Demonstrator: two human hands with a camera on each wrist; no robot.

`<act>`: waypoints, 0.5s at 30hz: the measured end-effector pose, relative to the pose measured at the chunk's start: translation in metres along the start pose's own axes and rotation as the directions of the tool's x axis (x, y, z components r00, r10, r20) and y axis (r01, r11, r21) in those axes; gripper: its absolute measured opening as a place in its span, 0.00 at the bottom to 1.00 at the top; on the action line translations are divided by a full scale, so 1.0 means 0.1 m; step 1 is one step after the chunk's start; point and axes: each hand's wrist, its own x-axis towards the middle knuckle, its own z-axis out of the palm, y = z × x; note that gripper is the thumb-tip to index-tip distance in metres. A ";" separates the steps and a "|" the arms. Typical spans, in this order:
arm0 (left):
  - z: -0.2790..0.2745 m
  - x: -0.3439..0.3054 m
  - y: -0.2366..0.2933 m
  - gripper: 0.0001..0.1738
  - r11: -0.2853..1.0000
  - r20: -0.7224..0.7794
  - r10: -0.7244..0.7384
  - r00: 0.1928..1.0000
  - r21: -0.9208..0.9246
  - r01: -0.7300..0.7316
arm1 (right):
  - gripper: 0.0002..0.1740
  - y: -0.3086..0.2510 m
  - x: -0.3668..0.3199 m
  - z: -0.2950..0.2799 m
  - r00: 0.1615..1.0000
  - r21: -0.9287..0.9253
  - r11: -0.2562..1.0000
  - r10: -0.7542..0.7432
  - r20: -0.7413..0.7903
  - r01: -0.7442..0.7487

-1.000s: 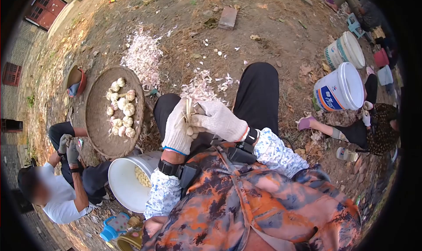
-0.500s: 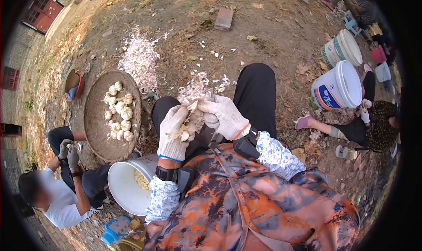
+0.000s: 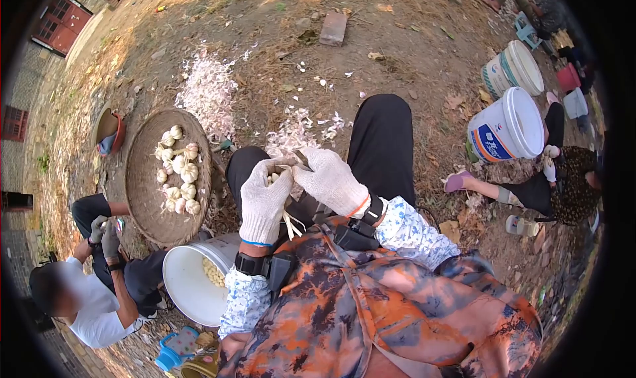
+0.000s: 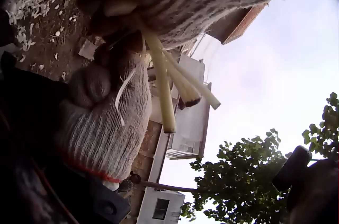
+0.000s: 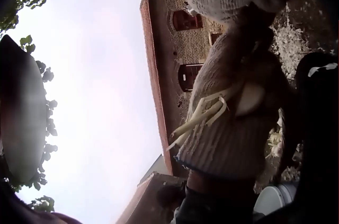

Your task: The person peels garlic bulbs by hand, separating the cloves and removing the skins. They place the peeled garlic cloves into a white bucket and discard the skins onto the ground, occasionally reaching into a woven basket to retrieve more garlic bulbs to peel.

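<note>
The left hand (image 3: 264, 202), in a white knit glove with a blue cuff edge, grips garlic, and pale cut stems (image 3: 290, 225) stick out below it. In the left wrist view several stems (image 4: 165, 83) hang from that grip. Close beside it, the gloved right hand (image 3: 331, 181) has its fingers curled at the garlic; something dark shows at its fingertips, too small to identify. The right wrist view shows the stems (image 5: 204, 115) against the left glove and a pale clove (image 5: 250, 98) by its palm.
Whole garlic bulbs (image 3: 189, 172) lie in a round basket (image 3: 142, 206) at the left. Below it a white bucket (image 3: 189, 292) holds peeled cloves (image 3: 213, 273). Papery skins (image 3: 207, 90) cover the ground ahead. A seated person (image 3: 99, 305) is at the left, another at the right beside buckets (image 3: 500, 129).
The left hand has turned, so the stems now point down toward the lap. Both hands have shifted slightly and meet at the fingertips; loose skin seen between them earlier is gone from view.
</note>
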 end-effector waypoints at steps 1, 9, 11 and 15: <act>0.00 -0.01 0.03 0.10 0.997 0.023 -0.034 0.999 -0.062 0.036 | 0.11 0.05 0.02 0.04 1.000 0.047 0.999 -0.016 0.003 0.016; 0.05 -0.04 0.11 0.09 0.954 0.066 -0.180 0.982 -0.232 0.190 | 0.10 0.05 -0.04 0.10 0.960 -0.061 0.967 -0.253 -0.121 0.247; 0.05 -0.05 0.13 0.10 0.942 0.084 -0.194 0.977 -0.263 0.210 | 0.10 0.08 -0.04 0.10 0.947 -0.052 0.961 -0.277 -0.164 0.272; -0.03 -0.04 0.11 0.11 0.837 0.220 -0.242 0.945 -0.445 0.318 | 0.11 -0.05 -0.04 -0.06 0.993 0.295 0.950 0.077 0.084 -0.099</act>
